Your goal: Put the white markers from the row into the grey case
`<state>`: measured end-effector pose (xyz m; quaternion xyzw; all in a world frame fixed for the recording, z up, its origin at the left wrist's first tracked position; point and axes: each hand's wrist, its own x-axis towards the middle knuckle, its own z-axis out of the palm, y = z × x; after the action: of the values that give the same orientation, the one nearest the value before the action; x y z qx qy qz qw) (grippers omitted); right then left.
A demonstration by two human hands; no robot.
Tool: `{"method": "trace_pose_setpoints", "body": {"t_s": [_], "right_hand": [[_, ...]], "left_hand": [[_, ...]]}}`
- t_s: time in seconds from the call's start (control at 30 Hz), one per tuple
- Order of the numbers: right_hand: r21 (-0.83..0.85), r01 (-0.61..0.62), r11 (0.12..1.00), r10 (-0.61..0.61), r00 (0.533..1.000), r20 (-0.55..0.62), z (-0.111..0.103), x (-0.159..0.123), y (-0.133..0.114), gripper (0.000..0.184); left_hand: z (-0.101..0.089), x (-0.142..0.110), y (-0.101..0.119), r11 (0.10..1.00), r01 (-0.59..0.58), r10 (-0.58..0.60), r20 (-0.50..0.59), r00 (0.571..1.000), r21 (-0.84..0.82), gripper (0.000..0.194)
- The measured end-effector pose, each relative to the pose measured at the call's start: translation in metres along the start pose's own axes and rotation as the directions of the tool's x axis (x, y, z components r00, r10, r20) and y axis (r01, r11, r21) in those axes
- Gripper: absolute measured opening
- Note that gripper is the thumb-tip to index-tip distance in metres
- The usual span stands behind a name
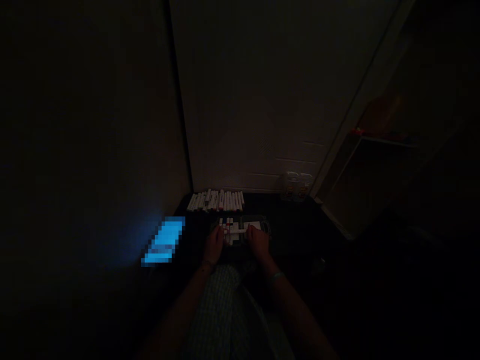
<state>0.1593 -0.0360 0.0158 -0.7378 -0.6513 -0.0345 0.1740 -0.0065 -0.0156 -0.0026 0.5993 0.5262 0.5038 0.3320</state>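
In dim light a white marker lies crosswise between my two hands. My left hand is closed around its left end, and my right hand pinches the right end. Beneath them on the dark table is a clear, shallow case or tray. Several white markers with coloured bands stand side by side in its left part. A pale rectangle shows in the right part, but what it is I cannot make out. The fingertips are partly lost in the dark.
Behind the case, a row of several white markers lies along the wall. Clear plastic packages stand at the table's back right. A glowing blue, pixelated screen is at the left edge. Walls rise behind and to the left; a shelf is at right.
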Motion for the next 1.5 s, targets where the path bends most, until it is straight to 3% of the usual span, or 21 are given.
{"method": "trace_pose_setpoints", "body": {"t_s": [0.2,0.5,0.93,1.23,1.4,1.5], "right_hand": [[0.009,0.007,1.000,-0.006,1.000,-0.025,-0.001,0.000,0.000,0.043],[0.006,-0.005,1.000,0.005,1.000,-0.017,-0.001,0.000,0.000,0.043],[-0.005,-0.004,1.000,0.004,1.000,-0.014,0.004,0.001,0.002,0.044],[0.015,0.014,1.000,-0.014,0.999,-0.041,0.007,0.003,0.002,0.041],[0.015,0.013,1.000,-0.013,1.000,-0.023,0.004,0.002,0.001,0.040],[0.016,0.010,1.000,-0.010,1.000,-0.010,0.003,0.003,0.000,0.040]], "left_hand": [[0.000,0.002,0.001,0.997,-0.083,0.083,-0.023,0.996,0.001,0.041],[0.000,0.003,0.001,0.995,-0.099,0.100,0.027,0.995,-0.017,0.044],[0.001,0.000,0.005,0.986,0.024,-0.009,0.088,0.996,-0.166,0.051],[0.000,0.003,-0.001,0.997,0.034,-0.030,0.053,0.998,-0.072,0.048],[-0.003,0.000,0.007,0.999,-0.030,0.030,0.006,1.000,-0.022,0.048],[-0.004,-0.003,0.010,0.999,-0.012,0.013,0.031,0.999,-0.033,0.047]]}}
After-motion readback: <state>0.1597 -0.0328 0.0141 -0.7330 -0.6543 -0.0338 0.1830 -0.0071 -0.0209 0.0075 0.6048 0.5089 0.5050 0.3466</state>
